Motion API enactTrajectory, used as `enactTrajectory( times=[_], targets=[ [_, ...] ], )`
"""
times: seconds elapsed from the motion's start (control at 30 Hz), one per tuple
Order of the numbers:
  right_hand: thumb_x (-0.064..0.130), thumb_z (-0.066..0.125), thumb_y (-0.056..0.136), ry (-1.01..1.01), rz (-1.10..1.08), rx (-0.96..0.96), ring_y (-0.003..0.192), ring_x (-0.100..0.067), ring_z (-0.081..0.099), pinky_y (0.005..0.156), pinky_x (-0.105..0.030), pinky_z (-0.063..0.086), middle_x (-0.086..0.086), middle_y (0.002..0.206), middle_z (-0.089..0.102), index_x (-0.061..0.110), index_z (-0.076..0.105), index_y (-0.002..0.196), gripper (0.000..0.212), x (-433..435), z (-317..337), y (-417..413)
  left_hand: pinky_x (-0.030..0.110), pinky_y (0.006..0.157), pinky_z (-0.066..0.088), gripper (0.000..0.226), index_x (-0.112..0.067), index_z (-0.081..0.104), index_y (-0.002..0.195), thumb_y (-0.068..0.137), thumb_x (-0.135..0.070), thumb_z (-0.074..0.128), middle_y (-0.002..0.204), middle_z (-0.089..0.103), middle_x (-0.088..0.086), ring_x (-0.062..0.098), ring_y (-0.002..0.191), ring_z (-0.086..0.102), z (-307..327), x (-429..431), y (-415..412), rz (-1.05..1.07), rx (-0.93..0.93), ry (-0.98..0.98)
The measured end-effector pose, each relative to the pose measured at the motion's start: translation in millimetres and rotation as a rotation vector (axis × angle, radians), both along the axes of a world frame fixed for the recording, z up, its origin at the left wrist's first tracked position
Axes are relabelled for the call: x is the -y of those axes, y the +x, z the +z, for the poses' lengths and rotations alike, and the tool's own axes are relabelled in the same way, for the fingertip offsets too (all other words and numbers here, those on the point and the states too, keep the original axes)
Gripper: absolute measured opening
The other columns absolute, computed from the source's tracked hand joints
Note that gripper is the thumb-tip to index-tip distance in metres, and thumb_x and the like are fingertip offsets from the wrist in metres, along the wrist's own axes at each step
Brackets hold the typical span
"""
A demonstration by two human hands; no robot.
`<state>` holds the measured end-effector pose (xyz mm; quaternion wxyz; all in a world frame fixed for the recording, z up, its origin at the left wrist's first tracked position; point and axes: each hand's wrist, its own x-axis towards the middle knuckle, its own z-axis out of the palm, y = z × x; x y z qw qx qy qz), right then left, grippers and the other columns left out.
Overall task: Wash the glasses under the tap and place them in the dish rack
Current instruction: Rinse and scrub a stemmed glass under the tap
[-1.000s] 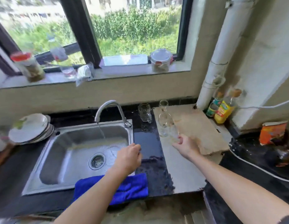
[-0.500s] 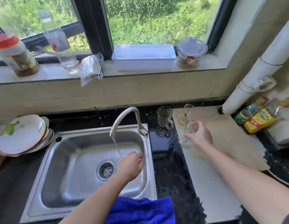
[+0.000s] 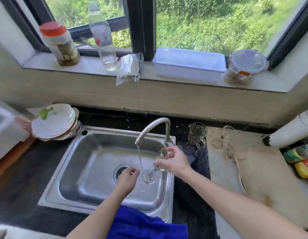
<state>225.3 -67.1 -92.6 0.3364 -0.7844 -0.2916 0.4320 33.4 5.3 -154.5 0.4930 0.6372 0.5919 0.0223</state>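
Head view: wine glass (image 3: 148, 177), gripped in right hand (image 3: 174, 163), now over sink (image 3: 91, 171) instead of counter (image 3: 224, 171); left hand (image 3: 127, 177) loosely curled.

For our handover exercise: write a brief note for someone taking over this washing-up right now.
Right hand grips a wine glass, tilted over the sink, just right of the tap stream. Left hand, left of the stream, fingers loosely curled, holds nothing.
A mug and a second stemmed glass stand on the counter.
Done: nothing seen racked.
Left: rinse all three, rack them; rack not identifiable in view.
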Motion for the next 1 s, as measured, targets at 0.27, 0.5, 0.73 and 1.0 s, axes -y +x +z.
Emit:
enactTrajectory(
  times=[0.27, 0.5, 0.73, 1.0],
  targets=[
    [0.04, 0.086, 0.064, -0.14, -0.017, -0.29, 0.069, -0.019, 0.064, 0.063, -0.031, 0.06, -0.008, 0.1, 0.062, 0.014, 0.05, 0.116, 0.069, -64, -18, -66, 0.045, 0.07, 0.056, 0.018, -0.018, 0.053, 0.106, 0.094, -0.031, 0.057, 0.109, 0.056, 0.01, 0.029, 0.077, 0.057, -26, -31, -49, 0.576, 0.35, -0.533],
    [0.042, 0.084, 0.067, -0.251, -0.124, -0.31, 0.074, -0.02, 0.067, 0.067, -0.038, 0.06, -0.007, 0.107, 0.06, 0.012, 0.048, 0.121, 0.071, -93, -41, -94, 0.025, 0.045, 0.042, 0.012, -0.009, 0.052, 0.105, 0.094, -0.007, 0.054, 0.087, 0.059, 0.015, 0.025, 0.06, 0.055, -64, -62, -68, 0.728, 0.504, -0.663],
    [0.015, 0.084, 0.071, -0.128, 0.083, -0.269, 0.098, -0.01, 0.057, 0.076, -0.032, 0.055, 0.005, 0.124, 0.048, 0.031, 0.037, 0.141, 0.087, -86, -40, -81, 0.016, 0.034, 0.03, 0.009, -0.01, 0.054, 0.094, 0.096, -0.016, 0.048, 0.08, 0.066, 0.018, 0.018, 0.045, 0.047, -70, -96, -65, 0.418, 0.37, -0.975],
    [0.025, 0.086, 0.069, -0.108, -0.011, -0.249, 0.093, -0.02, 0.067, 0.071, -0.036, 0.056, -0.001, 0.096, 0.066, 0.018, 0.058, 0.104, 0.045, -90, -40, -79, 0.02, 0.043, 0.033, 0.014, -0.013, 0.055, 0.109, 0.097, -0.013, 0.048, 0.081, 0.059, 0.013, 0.019, 0.05, 0.047, -71, -102, -62, 0.505, 0.513, -0.761]
  ],
)
